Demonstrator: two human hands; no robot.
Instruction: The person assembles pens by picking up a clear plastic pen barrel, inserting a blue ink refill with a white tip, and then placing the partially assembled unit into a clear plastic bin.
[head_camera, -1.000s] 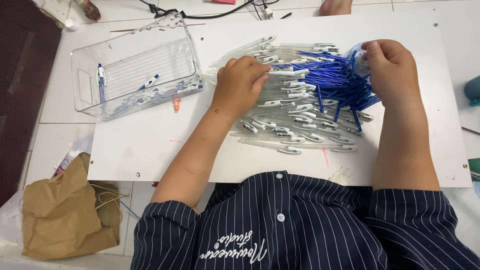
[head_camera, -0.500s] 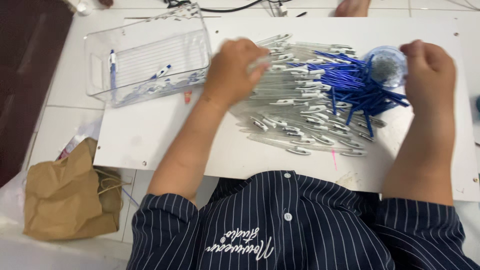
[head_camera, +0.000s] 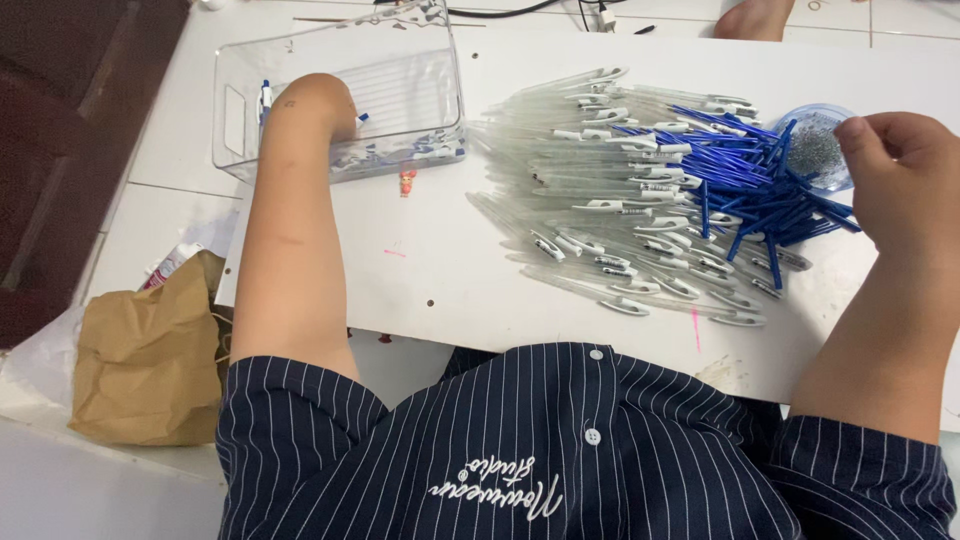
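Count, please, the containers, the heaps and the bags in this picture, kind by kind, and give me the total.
Clear plastic bin, left hand inside: 1
Small round blue cup, beside right hand: 1
Heap of clear pen barrels: 1
Heap of blue refills: 1
Brown paper bag: 1
Total: 5
The single pens are too many to count.

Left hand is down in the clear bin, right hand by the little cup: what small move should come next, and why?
Probably draw the left hand out of the clear bin and back to the clear pen barrels. It reaches into the bin, where a few assembled pens lie, while many barrels and blue refills remain on the white board. The right hand hovers at the small cup.
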